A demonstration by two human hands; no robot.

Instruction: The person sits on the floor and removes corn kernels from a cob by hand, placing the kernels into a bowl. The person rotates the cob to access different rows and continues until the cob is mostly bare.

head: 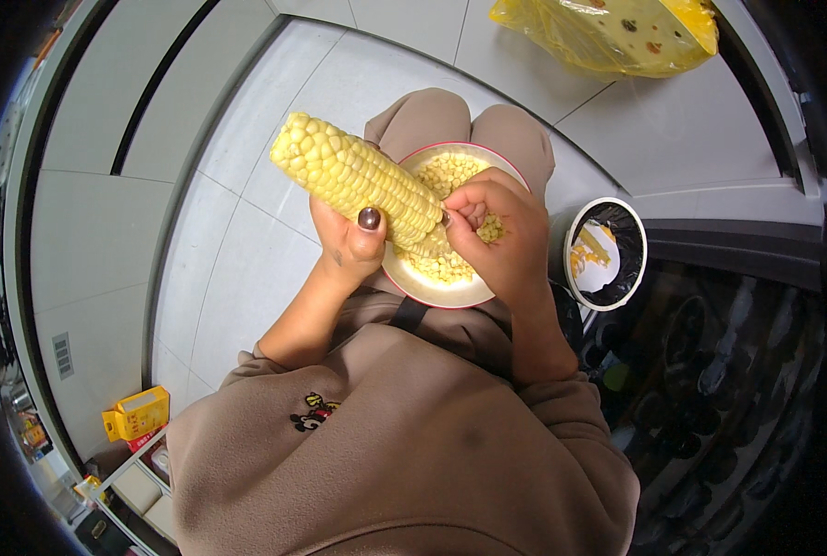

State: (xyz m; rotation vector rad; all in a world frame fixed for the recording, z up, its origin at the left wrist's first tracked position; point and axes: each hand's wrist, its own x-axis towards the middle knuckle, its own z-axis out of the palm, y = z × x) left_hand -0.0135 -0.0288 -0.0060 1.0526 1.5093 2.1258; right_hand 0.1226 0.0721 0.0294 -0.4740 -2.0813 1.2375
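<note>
My left hand (pixel 352 240) is closed around an ear of pale yellow corn (pixel 358 174), its thumb with dark nail polish lying along the near side. The cob is tilted over a white bowl with a red rim (pixel 448 300), which sits on my lap. Rows of kernels cover most of the ear, while its lower right end is stripped. At that end, the thumb and forefinger of my right hand (pixel 500 233) touch the kernels, with the other fingers curled. Loose corn kernels (pixel 451 170) lie in the bowl, partly hidden by my hands and the ear.
To the right of the bowl stands a waste bin (pixel 641 254) with a black liner and scraps inside. A yellow plastic bag (pixel 608 38) is at the upper right. A yellow box (pixel 137 415) stands at the lower left, by pale cabinets (pixel 93 236).
</note>
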